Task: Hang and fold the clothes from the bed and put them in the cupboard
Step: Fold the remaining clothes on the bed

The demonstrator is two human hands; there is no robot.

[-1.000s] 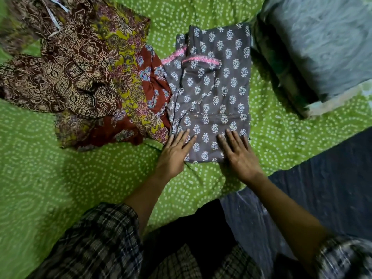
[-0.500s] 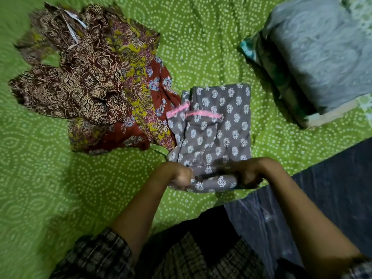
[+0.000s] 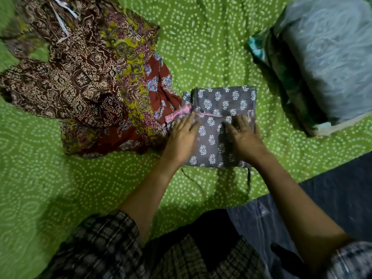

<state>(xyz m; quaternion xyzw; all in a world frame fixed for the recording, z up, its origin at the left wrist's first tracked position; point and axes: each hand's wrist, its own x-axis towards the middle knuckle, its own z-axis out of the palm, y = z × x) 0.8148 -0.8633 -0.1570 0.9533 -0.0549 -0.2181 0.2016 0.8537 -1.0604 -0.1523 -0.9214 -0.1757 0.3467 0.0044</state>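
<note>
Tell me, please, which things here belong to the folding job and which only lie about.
Belong: grey printed garment, under the flat left hand and right hand; brown patterned garment; yellow-and-red floral garment, both unfolded.
Lying about: pale blue-grey bundle at right; dark blue cloth; green dotted bedsheet underneath.

Dark checked shirt in view, black-and-pale plaid, left sleeve (image 3: 104, 244) and right sleeve (image 3: 351, 260) both ending near the elbow, forearms bare down to left hand (image 3: 182, 140) and right hand (image 3: 244, 138).
</note>
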